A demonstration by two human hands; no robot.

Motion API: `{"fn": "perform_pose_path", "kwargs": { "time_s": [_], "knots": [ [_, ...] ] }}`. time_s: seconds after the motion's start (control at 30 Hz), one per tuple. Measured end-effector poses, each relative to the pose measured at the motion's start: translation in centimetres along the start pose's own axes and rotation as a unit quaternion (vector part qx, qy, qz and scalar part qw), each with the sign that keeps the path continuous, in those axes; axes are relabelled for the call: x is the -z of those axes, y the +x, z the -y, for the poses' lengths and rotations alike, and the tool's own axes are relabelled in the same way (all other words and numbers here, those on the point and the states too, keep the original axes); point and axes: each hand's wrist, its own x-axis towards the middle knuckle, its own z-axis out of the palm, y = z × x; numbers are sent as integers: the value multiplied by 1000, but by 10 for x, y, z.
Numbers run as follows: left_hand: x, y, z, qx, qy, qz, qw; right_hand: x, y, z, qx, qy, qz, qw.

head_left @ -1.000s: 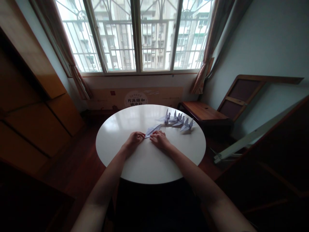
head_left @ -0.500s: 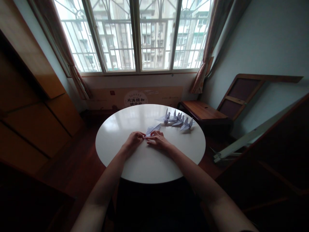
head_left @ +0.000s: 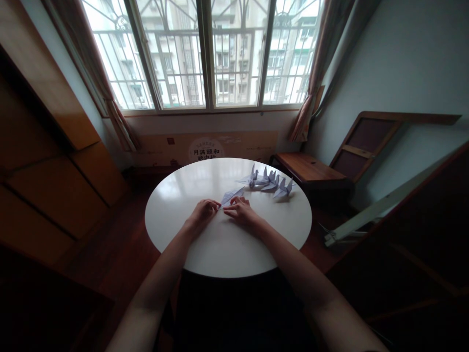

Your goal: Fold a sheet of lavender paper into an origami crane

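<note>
A pale lilac folded paper lies flat near the middle of the round white table. My left hand pinches its near tip with curled fingers. My right hand rests beside it, fingertips pressed on the paper's near edge. Both hands meet at the paper's pointed end. Several finished paper cranes of the same lilac paper stand in a row behind and to the right of my hands.
A low wooden bench stands right of the table, with a framed panel leaning on the wall. Wooden cabinets fill the left side. A barred window and a printed cardboard sheet lie beyond the table.
My right hand has shifted slightly on the paper, its fingers drawing toward the left hand along the near edge. The left hand and the cranes stay where they were.
</note>
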Motion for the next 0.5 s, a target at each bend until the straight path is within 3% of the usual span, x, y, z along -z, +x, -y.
{"fn": "perform_pose_path", "kwargs": {
  "time_s": [0.17,0.3,0.43,0.5],
  "knots": [
    [-7,-1,14,-16,-44,-17,999,4,1,-11,-60,-9,-32,998],
    [-7,-2,13,-22,-56,-28,998,8,1,-21,-97,-8,-54,994],
    [0,0,2,-10,26,-11,1000,11,-1,-20,-70,3,-63,996],
    [4,0,-1,0,87,-27,996,11,-3,-12,-48,-6,-53,997]
  ]
}}
